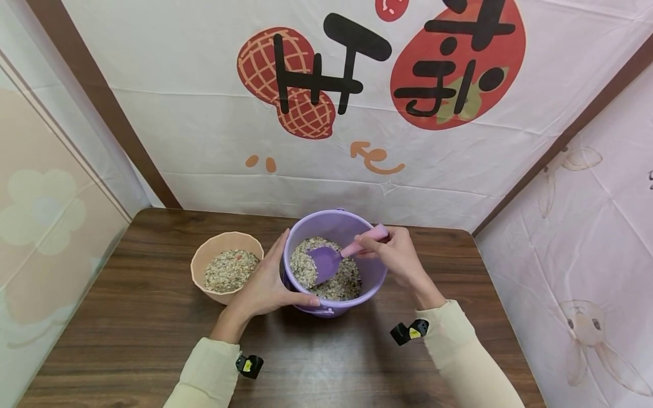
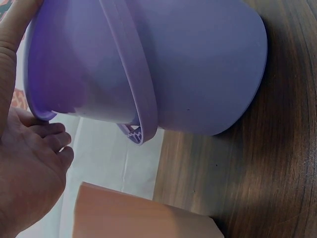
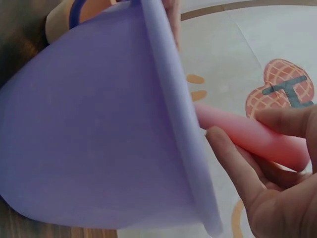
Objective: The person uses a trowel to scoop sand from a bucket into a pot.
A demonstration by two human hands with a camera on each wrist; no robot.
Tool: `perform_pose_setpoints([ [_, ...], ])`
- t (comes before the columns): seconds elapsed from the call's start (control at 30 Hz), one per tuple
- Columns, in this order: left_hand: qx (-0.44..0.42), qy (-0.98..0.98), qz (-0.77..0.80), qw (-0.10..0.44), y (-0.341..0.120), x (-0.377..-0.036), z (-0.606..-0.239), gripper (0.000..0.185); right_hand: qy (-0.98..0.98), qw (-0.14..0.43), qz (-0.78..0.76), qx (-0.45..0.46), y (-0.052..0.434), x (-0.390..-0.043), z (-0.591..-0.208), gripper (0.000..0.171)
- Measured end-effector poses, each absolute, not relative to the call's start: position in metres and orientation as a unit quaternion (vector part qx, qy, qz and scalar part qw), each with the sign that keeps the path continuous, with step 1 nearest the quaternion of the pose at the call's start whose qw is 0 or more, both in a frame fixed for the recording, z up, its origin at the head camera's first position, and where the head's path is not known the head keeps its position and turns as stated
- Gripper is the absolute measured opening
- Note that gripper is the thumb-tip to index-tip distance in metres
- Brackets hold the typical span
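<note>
Purple bucket [image 1: 334, 226], one only, at the middle of the wooden table [image 1: 127, 317] in the head view, part filled with mixed grain. One peach bowl [image 1: 227, 243] just beside it on the left, holding the same grain. One scoop, purple blade [image 1: 322, 263] buried tip-down in the grain, pink handle [image 1: 368, 238] sloping up over the far right rim. Two hands: left hand [image 1: 265, 286] curled round the bucket's near left side, thumb along the lower wall, fingers up against the rim; right hand [image 1: 395, 255] pinching the pink handle between thumb and curled fingers. Cream sleeves on both arms, a small black clip at each wrist. Printed cloth with a peanut and a strawberry behind the table.

Left wrist view: bucket wall [image 2: 198, 64] filling most of the frame, its one bail handle [image 2: 141, 84] lying flat across it. Left hand [image 2: 29, 168] at the rim, fingers bent against the edge, thumb pressed along the wall at upper left. Peach bowl's side [image 2: 138, 218] below, close to the bucket; whether touching, cannot tell.

Right wrist view: bucket's outer wall [image 3: 89, 129] and rim from below. Pink handle [image 3: 247, 136] crossing the rim, gripped by the right hand [image 3: 277, 183], thumb beneath, fingers wrapped on top.
</note>
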State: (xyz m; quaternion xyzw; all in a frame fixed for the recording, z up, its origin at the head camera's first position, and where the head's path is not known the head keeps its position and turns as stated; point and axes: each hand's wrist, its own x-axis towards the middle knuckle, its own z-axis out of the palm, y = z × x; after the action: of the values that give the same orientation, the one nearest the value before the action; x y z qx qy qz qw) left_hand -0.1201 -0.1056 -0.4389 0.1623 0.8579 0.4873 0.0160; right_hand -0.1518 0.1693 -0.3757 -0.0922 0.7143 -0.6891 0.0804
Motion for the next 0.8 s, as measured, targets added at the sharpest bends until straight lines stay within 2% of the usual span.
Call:
perform_pose_setpoints([
  [0.23, 0.164, 0.857, 0.489, 0.015, -0.105, -0.12, -0.438, 0.152, 0.717, 0.157, -0.67, -0.116, 0.18, -0.153, -0.369, 0.016],
  [0.4, 0.164, 0.857, 0.489, 0.017, -0.105, -0.12, -0.438, 0.152, 0.73, 0.188, -0.644, -0.133, 0.185, -0.156, -0.365, 0.014],
  [0.63, 0.163, 0.856, 0.49, 0.018, -0.106, -0.12, -0.438, 0.152, 0.735, 0.187, -0.635, -0.15, 0.187, -0.158, -0.367, 0.014],
  [0.8, 0.165, 0.858, 0.487, 0.015, -0.106, -0.12, -0.439, 0.152, 0.72, 0.171, -0.655, -0.152, 0.187, -0.157, -0.372, 0.019],
])
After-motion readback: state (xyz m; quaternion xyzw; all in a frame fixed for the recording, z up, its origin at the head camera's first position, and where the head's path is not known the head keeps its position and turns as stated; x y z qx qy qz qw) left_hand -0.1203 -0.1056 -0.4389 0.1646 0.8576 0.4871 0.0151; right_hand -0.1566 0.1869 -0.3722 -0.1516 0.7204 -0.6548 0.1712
